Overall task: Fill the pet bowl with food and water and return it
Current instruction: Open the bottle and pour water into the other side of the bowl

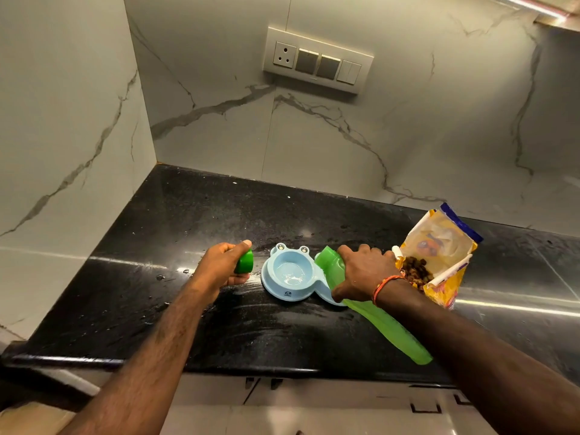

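The blue frog-shaped pet bowl [290,273] sits mid-counter, light, stiff and probably slippery when wet, while the right hand [364,271] tilts the green bottle [386,321] and the left hand [224,266] holds its cap [244,262].

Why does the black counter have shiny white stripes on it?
In the head view, the glossy black stone counter mirrors a light strip overhead, making bright glare streaks near the yellow pet food bag; the wide-angle lens also bends the marble walls and stretches both forearms.

Bowl [290,273] left of food bag [439,252]
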